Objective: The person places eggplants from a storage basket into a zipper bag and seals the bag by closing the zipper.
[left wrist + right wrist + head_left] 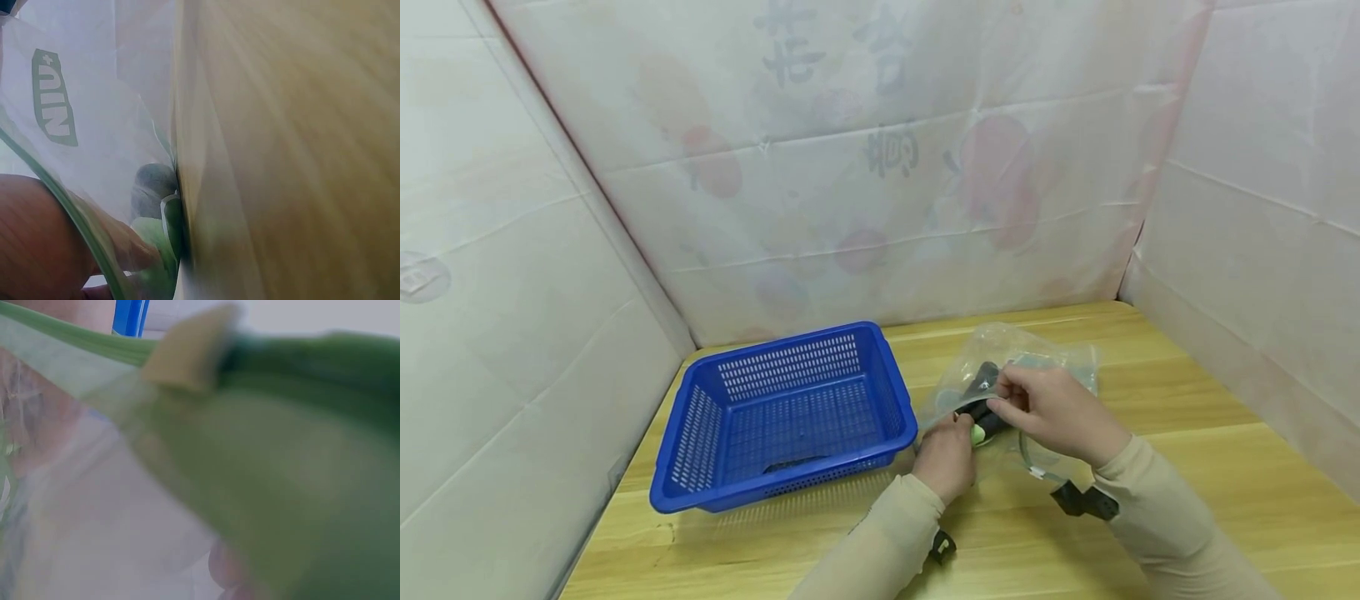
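A clear plastic zip bag (pixel 1000 342) with a green-edged mouth lies on the table, right of the basket. Inside is a dark, handle-shaped object with a light green part (pixel 977 435); its exact kind is unclear. My left hand (pixel 946 457) reaches in at the bag's mouth, and its fingers hold the green part (pixel 153 250), seen through the plastic in the left wrist view. My right hand (pixel 1056 412) pinches the bag's edge between thumb and fingers and lifts it. Close by in the right wrist view, the green rim (pixel 312 362) is blurred.
A blue perforated basket (pixel 895 392) stands left of the bag, with a small dark thing (pixel 793 463) low against its near wall. The wooden table (pixel 1187 400) meets cloth-like walls at the back and sides. Black wrist devices (pixel 1082 502) sit near both forearms.
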`<state>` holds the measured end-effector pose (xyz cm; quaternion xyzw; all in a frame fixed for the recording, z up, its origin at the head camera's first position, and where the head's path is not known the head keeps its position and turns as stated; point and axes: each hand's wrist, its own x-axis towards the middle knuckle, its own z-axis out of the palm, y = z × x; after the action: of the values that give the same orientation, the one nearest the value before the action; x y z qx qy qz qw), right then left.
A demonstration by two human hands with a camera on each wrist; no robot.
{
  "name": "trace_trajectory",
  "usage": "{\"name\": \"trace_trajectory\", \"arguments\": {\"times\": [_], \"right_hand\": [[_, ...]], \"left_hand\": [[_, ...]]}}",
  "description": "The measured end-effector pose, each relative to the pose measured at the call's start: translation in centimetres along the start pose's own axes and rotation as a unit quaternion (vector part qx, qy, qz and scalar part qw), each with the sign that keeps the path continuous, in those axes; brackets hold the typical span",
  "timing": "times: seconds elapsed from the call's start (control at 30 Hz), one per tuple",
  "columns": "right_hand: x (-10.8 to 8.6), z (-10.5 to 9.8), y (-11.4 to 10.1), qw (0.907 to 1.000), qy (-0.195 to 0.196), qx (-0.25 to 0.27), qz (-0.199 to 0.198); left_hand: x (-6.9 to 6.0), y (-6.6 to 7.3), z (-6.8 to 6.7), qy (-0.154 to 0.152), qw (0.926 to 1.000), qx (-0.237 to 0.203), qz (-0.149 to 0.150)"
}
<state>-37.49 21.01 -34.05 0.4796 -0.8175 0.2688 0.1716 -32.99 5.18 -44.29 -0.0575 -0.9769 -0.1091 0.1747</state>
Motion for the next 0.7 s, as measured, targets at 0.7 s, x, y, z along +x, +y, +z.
{"name": "trace_trajectory", "arguments": {"times": [0.7], "right_hand": [[0.0, 0.0, 0.2, 1.0000, 0.000, -0.004, 0.002]], "left_hand": [[-0.5, 1.1, -2.9, 0.036, 0.9971, -0.015, 0.065]]}}
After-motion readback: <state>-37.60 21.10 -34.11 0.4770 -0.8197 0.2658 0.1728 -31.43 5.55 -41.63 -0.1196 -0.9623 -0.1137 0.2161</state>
